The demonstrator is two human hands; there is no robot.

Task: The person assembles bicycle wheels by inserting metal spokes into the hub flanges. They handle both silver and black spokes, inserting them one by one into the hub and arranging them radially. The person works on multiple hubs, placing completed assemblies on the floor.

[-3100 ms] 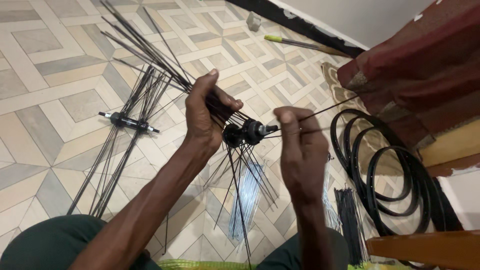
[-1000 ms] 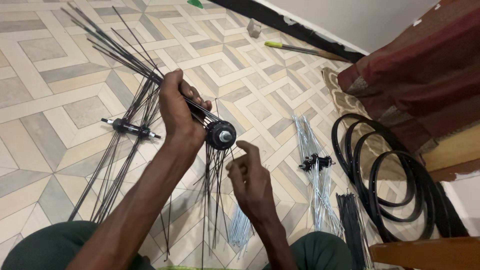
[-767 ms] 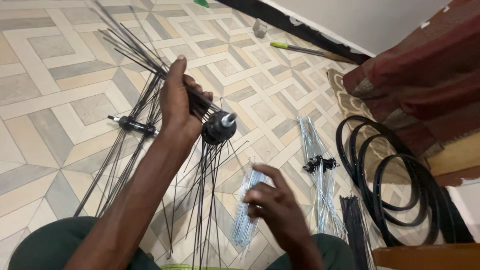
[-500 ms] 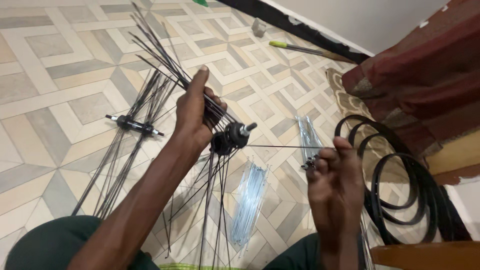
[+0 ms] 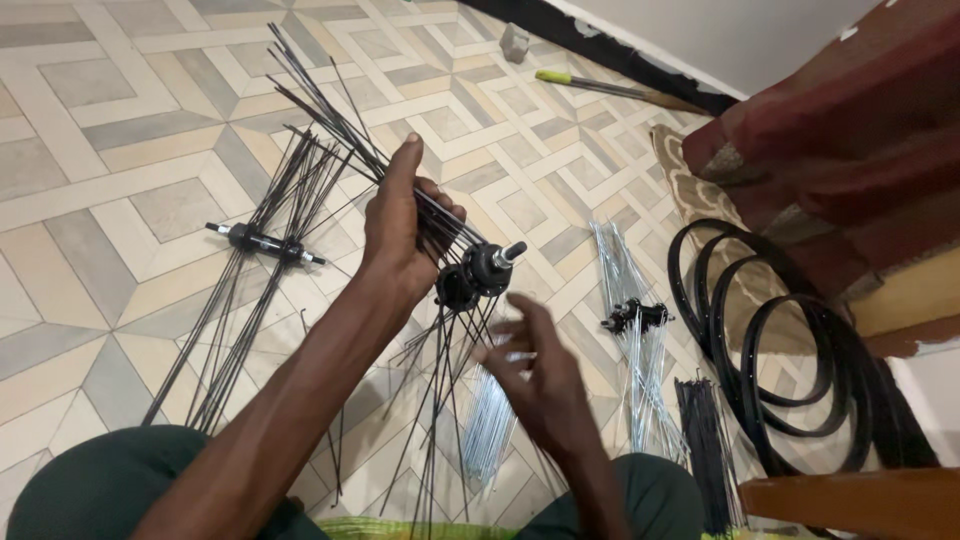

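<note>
left hand grips a black hub together with a fan of black spokes laced through it, fingers wrapped around the spoke bundle just behind the flange; the hub is held in the air above the middle of the floor, axle end pointing right. right hand hovers just below the hub, fingers spread and loose, holding nothing; it is slightly blurred. judged risks: the loose spokes hanging below the hub could slip out of their flange holes if the hub tilts, and the long ends could tangle with one another or with the silver spokes lying under the hands. counts: two laced hubs lie on the floor, one black-spoked toward the left edge, one silver-spoked to the right; one loose pile of silver spokes; one bundle of black spokes near the bottom edge; black rims stacked at the right, about three, overlap prevents a sure count; one yellow-handled tool near the far wall.
</note>
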